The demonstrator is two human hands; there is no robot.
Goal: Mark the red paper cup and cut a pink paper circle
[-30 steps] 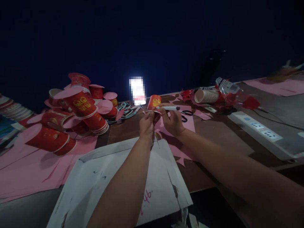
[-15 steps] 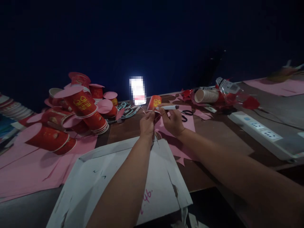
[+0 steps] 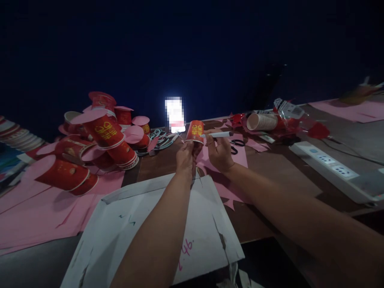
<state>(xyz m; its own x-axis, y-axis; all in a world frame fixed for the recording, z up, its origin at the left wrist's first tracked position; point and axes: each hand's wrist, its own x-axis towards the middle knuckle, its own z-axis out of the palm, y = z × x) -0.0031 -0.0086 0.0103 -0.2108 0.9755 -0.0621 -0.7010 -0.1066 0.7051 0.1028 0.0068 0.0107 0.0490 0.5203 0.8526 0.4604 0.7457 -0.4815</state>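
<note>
My left hand (image 3: 185, 159) pinches the rim of an upside-down red paper cup (image 3: 195, 131) with gold lettering, held above the table. My right hand (image 3: 220, 152) is closed around a white marker pen (image 3: 216, 135) with a dark cap pointing right, its other end touching the cup's rim. Under both hands lie pink paper sheets (image 3: 223, 160) on a brown table (image 3: 276, 168). A torn white sheet (image 3: 156, 228) lies beneath my forearms.
A heap of red cups with pink paper lids (image 3: 102, 136) lies at the left on pink paper. Black scissors (image 3: 235, 145), blue-handled scissors (image 3: 160, 138), a sleeve of stacked cups (image 3: 264, 121), a white power strip (image 3: 327, 170) and a bright screen (image 3: 175, 114) surround the hands.
The cup has risen slightly and tipped more upright between my hands. The marker has shifted a little to the right. The view has drifted slightly.
</note>
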